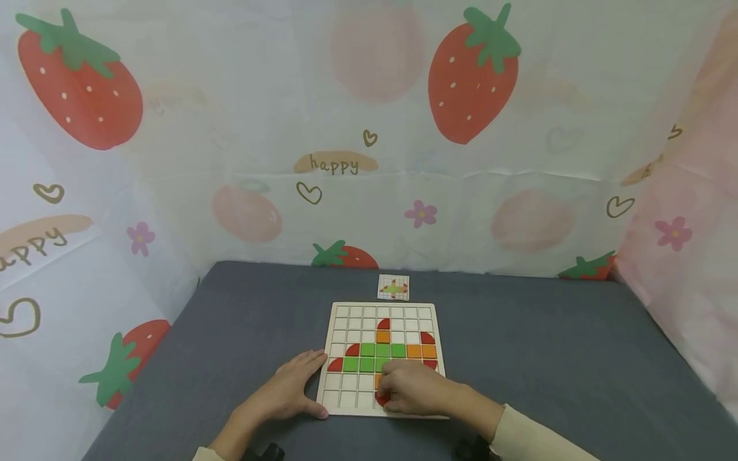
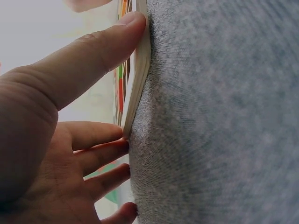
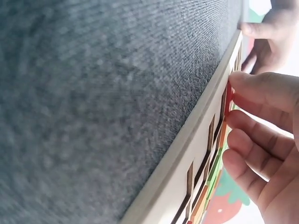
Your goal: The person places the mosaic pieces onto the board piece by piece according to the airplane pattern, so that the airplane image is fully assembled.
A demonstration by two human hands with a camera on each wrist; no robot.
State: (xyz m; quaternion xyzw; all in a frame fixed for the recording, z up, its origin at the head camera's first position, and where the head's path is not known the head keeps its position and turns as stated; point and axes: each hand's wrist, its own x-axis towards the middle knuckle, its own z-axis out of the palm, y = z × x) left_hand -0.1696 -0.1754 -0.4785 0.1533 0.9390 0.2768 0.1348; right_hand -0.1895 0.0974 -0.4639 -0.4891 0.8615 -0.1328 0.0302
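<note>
A wooden grid board lies flat on the table, with green squares, orange squares and red rounded pieces set in its cells. My left hand is spread along the board's left side, thumb on the near left corner; the left wrist view shows the thumb touching the wooden edge. Over the near part of the board, my right hand pinches a red rounded piece between thumb and forefinger, low in a near-row cell. That hand covers several cells and part of an orange square.
Just beyond the board's far edge lies a small card printed with a coloured grid pattern. A dark grey cloth covers the table. Behind and at the sides hangs a strawberry-printed curtain.
</note>
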